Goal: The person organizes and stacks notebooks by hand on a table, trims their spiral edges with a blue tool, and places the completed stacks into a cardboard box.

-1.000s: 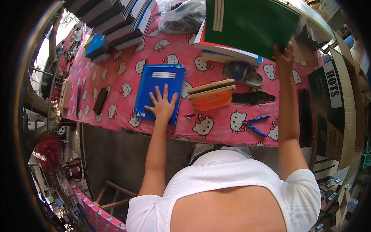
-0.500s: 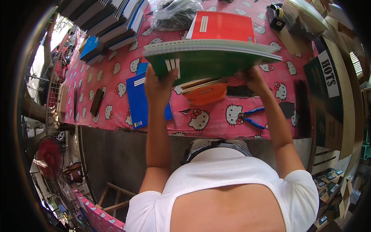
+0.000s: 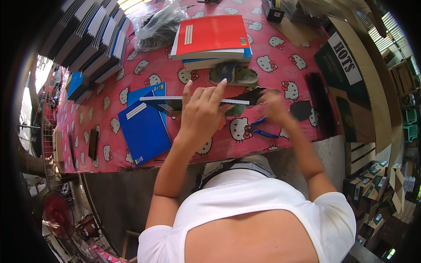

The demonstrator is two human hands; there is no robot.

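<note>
A green-covered notebook (image 3: 240, 110) stands on edge in front of me, its pale page edge facing up. My left hand (image 3: 201, 111) reaches over that edge and grips it, some fingers stretched past it. Off the notebook's right end is my right hand (image 3: 275, 108), smeared by motion, so its fingers are unclear. Blue-handled cutting pliers (image 3: 264, 133) lie on the table just below the right hand. Most of an orange block is hidden behind my left hand. To the left lie blue notebooks (image 3: 144, 131). Beyond the green notebook sits a camouflage-patterned slipper (image 3: 237, 75).
A red notebook (image 3: 215, 35) tops a pile at the back. Tall notebook stacks (image 3: 94, 39) stand far left, beside a plastic bag (image 3: 160, 28). Right are a cardboard box (image 3: 351, 79), a black tape dispenser (image 3: 274, 12) and black patches. A dark bar (image 3: 93, 143) lies at left.
The green notebooks have come down from the air to the table, one edge now facing up. My right hand has let go and moved off. The view has shifted, uncovering the slipper.
</note>
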